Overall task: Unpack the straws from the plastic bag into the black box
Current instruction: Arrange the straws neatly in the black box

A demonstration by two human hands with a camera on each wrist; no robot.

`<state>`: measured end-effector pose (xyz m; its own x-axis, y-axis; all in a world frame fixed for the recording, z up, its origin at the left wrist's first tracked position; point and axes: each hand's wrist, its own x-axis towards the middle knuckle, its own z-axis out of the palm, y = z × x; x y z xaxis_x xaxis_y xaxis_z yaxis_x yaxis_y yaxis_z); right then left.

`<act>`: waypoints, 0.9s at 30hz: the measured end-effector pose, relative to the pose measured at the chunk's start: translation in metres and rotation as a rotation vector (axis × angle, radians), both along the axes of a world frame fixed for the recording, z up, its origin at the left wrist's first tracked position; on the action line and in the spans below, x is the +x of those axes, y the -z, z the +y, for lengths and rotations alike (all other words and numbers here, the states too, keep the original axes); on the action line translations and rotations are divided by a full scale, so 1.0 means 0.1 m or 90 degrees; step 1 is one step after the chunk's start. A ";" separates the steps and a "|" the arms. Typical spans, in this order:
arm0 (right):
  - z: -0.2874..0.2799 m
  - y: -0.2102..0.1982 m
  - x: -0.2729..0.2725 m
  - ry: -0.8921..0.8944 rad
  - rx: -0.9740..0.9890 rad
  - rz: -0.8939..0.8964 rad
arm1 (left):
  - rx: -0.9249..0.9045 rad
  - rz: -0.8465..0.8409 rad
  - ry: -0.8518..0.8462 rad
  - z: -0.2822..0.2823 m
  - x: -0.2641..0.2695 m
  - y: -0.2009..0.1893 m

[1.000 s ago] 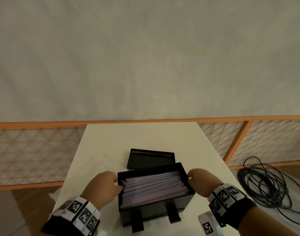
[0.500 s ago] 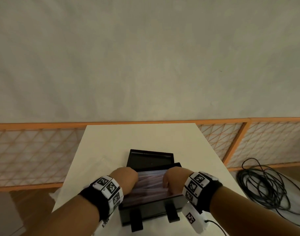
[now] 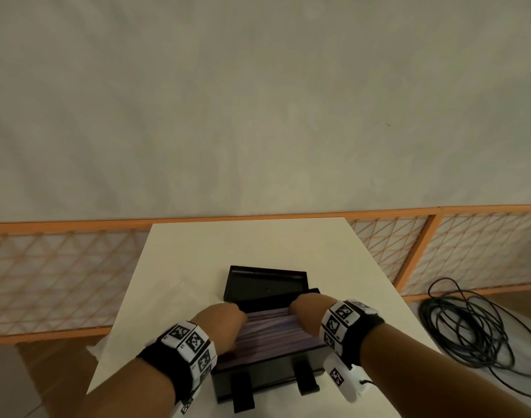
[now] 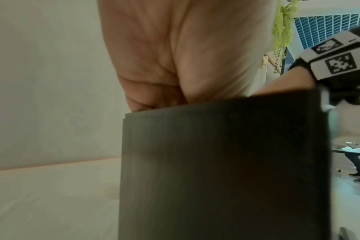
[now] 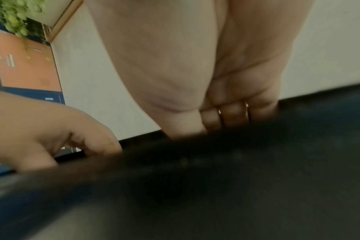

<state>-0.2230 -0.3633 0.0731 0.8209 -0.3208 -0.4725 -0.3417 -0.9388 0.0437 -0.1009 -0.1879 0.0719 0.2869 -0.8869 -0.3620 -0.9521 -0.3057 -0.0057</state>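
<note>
The black box [image 3: 267, 369] stands at the near edge of the white table [image 3: 243, 242], filled with purple-wrapped straws [image 3: 273, 330]. Its lid [image 3: 267, 282] lies upside down just behind it. My left hand [image 3: 225, 321] lies over the left end of the straws. My right hand [image 3: 306, 312] is on their right end. In the right wrist view the right fingers [image 5: 232, 116] run straight, side by side, down behind the box rim [image 5: 216, 178]. The left hand [image 5: 62, 133] shows bent knuckles there. In the left wrist view the box wall [image 4: 222, 162] hides the fingertips.
Crumpled clear plastic [image 3: 93, 348] hangs at the table's left edge. An orange lattice fence [image 3: 62, 282] runs behind the table against a plain wall. A coil of black cable [image 3: 469, 333] lies on the floor to the right.
Both hands left the two ends of the box, moved inward and came down on top of the straws. The box and lid stayed where they were.
</note>
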 end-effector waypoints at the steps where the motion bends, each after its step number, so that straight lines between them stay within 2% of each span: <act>1: 0.00 -0.02 0.00 -0.001 -0.002 0.003 | -0.004 -0.002 -0.002 0.00 0.00 0.00; 4: 0.01 -0.25 -0.04 -0.007 -0.003 -0.035 | -0.049 0.037 -0.008 0.00 0.01 -0.03; 7: 0.16 -0.55 -0.11 -0.036 0.069 -0.073 | -0.083 0.126 -0.003 -0.02 -0.03 -0.05; 10: 0.45 -0.60 -0.20 -0.123 0.097 0.043 | -0.043 0.110 0.002 -0.08 -0.07 0.00; 14: 0.69 -0.41 -0.19 -0.149 0.082 0.178 | -0.008 0.029 0.031 -0.17 -0.11 0.10; 18: 0.71 -0.31 -0.09 -0.104 0.116 0.176 | -0.008 0.002 0.028 -0.25 -0.11 0.11; 22: 0.76 -0.23 0.01 -0.056 0.121 0.195 | -0.024 0.028 0.009 -0.29 -0.04 0.09; 25: 0.73 -0.16 0.08 0.017 0.164 0.188 | -0.019 0.039 -0.010 -0.32 0.02 0.08; 27: 0.71 -0.14 0.08 0.024 0.174 0.167 | -0.004 0.040 -0.016 -0.35 0.06 0.07</act>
<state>-0.2153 -0.2924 0.0868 0.6507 -0.1817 -0.7372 -0.3866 -0.9150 -0.1158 -0.0949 -0.2225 0.0650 0.2860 -0.8821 -0.3744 -0.9424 -0.3296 0.0567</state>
